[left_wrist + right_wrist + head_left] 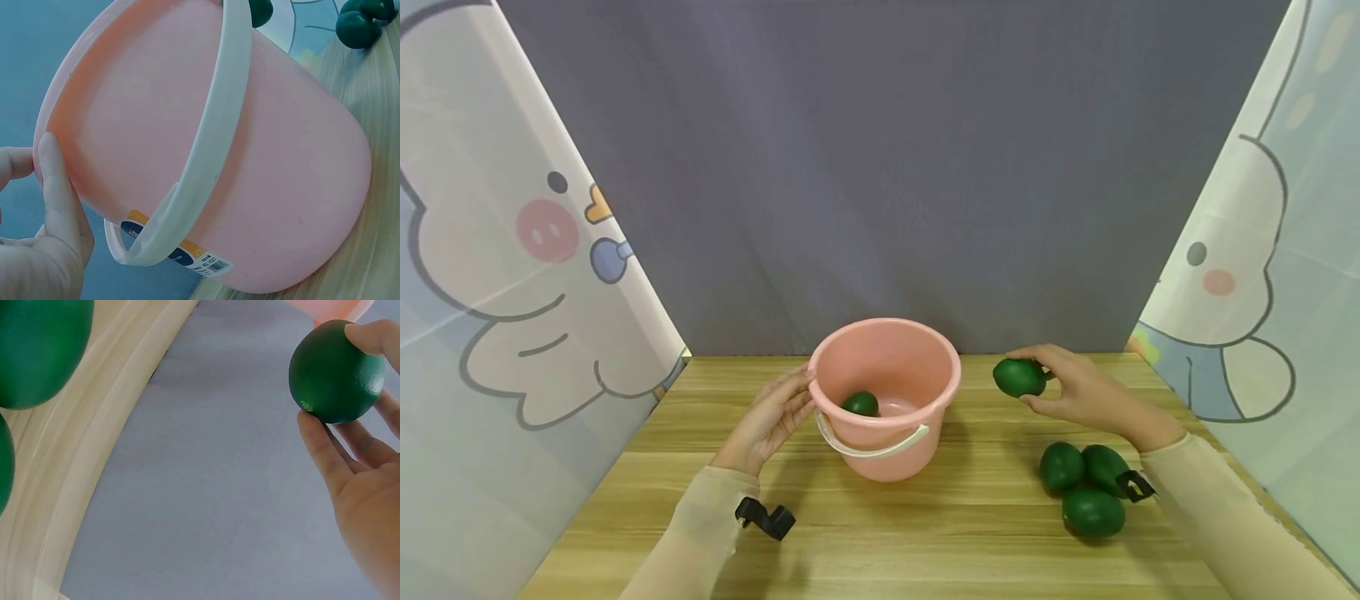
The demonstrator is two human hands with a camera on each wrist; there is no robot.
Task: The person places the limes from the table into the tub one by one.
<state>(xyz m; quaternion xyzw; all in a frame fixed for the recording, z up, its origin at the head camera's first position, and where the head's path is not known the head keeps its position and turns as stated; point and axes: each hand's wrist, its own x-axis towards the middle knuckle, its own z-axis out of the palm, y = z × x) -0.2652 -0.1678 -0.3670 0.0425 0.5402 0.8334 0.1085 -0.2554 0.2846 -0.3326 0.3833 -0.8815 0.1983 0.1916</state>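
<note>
A pink bucket (936, 354) with a white handle stands on the table. My left hand (772, 421) is at its left side, holding the rim between a finger and the thumb. One dark green, smooth oval fruit (861, 404) lies inside the bucket. To the right of the bucket, my right hand (1067, 385) grips another green fruit (1019, 377) above the table. The right wrist view shows thumb and fingertips pinching this fruit (334, 372) from opposite sides. Three more green fruits (1093, 512) sit together on the table, near the right wrist.
The wooden table (985, 550) runs back to a grey curtain (887, 167). Cartoon-printed curtains (490, 250) flank both sides. A printed label (203, 259) is stuck on the bucket's wall under the handle. Each wrist wears a black camera mount (765, 518).
</note>
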